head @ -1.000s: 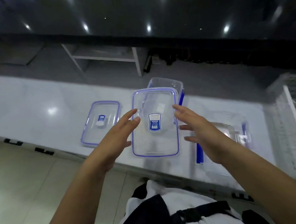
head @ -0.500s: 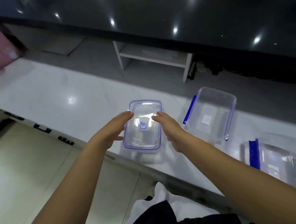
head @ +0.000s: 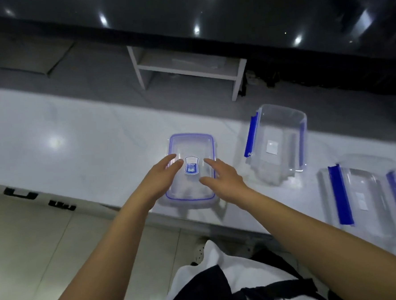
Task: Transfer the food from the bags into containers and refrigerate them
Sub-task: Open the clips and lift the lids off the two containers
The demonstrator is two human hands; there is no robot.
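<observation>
A clear lid with a blue seal and a blue label (head: 191, 144) lies flat near the front edge of the white counter (head: 76, 145). My left hand (head: 161, 176) rests on its left part, fingers apart and flat. My right hand (head: 223, 177) hovers over its right edge with spread fingers, gripping nothing. An open clear container with blue clips (head: 280, 114) stands to the right. A second open container (head: 366, 181) sits at the far right. No food or bags are in view.
Beyond the counter is a grey floor with a low white shelf (head: 187, 68) and a dark glossy surface behind it. Below the counter's front edge are pale floor tiles and my white and black clothing.
The lid, held up between both hands a second ago, has moved left and down onto the counter where another lid lay. My fingers have left its edges and spread out.
</observation>
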